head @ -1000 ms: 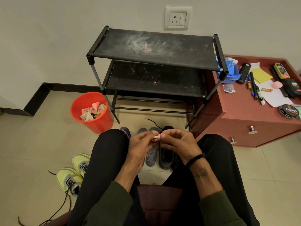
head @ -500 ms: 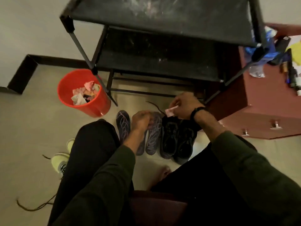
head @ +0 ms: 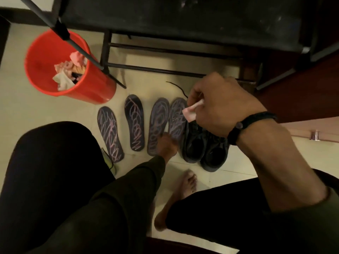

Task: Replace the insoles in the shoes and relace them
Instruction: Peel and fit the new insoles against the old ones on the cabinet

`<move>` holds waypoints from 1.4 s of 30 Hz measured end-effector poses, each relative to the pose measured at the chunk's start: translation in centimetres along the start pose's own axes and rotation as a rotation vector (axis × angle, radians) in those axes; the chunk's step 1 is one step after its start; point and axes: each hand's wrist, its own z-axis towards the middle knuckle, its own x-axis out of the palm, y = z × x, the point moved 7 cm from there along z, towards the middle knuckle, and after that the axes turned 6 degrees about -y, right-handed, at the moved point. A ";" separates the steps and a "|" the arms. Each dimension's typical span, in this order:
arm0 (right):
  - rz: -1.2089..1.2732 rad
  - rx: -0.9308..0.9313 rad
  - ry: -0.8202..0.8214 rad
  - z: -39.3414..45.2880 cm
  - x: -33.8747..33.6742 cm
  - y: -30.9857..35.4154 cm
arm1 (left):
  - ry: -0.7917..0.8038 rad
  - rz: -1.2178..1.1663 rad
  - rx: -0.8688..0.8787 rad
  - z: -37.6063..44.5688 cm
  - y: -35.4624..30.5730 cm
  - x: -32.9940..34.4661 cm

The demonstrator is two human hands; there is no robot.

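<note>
Several dark insoles with pink scribbles lie in a row on the floor, among them one at the far left [head: 110,133] and one beside the shoes [head: 177,118]. Two black shoes [head: 195,145] stand side by side to their right, and a loose black lace [head: 177,88] lies beyond them. My left hand [head: 166,146] reaches down onto the heel ends of the two right-hand insoles; blur hides whether its fingers pinch one. My right hand [head: 218,105] hovers over the shoes and pinches a crumpled pink-white scrap [head: 190,112].
A red bucket [head: 95,88] with crumpled scraps stands at the left, under a leg of the black shoe rack [head: 174,52]. A reddish cabinet [head: 302,92] is at the right. My bare foot [head: 185,186] rests on the tiles, and a yellow-green shoe [head: 110,162] peeks out by my left knee.
The view has swung down and closer to the floor. My left hand has slid down to the insoles' heel ends. My right hand, still with the scrap, now hovers over the shoes.
</note>
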 end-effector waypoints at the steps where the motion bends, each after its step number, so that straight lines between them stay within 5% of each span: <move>1: 0.003 0.006 0.024 0.1 0.2 -0.1 | -0.020 -0.010 -0.021 0.0 0.3 0.1; 10: 0.018 0.036 0.031 0.5 0.6 -0.6 | 0.097 -0.498 -0.265 7.0 4.1 5.1; 22: 0.049 -0.001 -0.104 -1.9 -3.2 -0.3 | 0.188 -0.035 0.182 -0.8 -7.2 -11.9; 30: 0.230 -0.056 -0.425 -5.9 -6.0 -0.1 | 0.160 0.179 0.457 -10.8 -12.6 -20.0; 37: 0.536 -0.319 -0.940 -11.1 -12.7 2.0 | 0.286 -0.269 0.703 -21.6 -14.1 -22.2; 42: 0.563 -0.532 -1.158 -15.4 -20.0 2.3 | 0.371 -0.287 0.812 -26.1 -18.0 -22.7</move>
